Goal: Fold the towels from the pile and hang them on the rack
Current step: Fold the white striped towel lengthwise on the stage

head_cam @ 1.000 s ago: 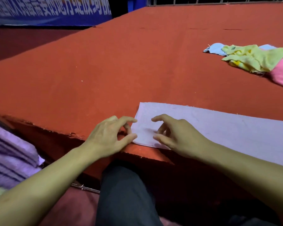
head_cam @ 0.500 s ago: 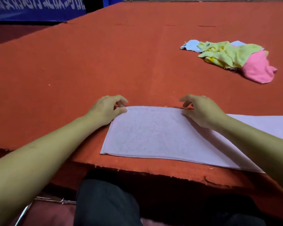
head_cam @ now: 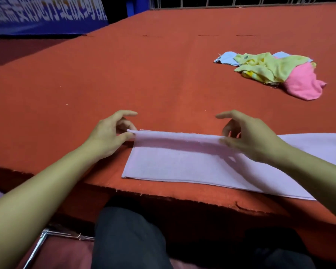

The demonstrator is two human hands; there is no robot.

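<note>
Head view: both hands (head_cam: 113, 133) (head_cam: 248, 136) pinch lilac towel (head_cam: 182, 162) far edge, lifted

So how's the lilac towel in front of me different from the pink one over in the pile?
The lilac towel lies spread flat near the table's front edge; the pink towel sits crumpled in the pile, farther back on the right. The lilac towel is pinched along its far edge by the left hand and right hand; the pink towel is untouched, partly under a yellow towel. Lilac is pale, pink bright. Both rest on the red table.
</note>
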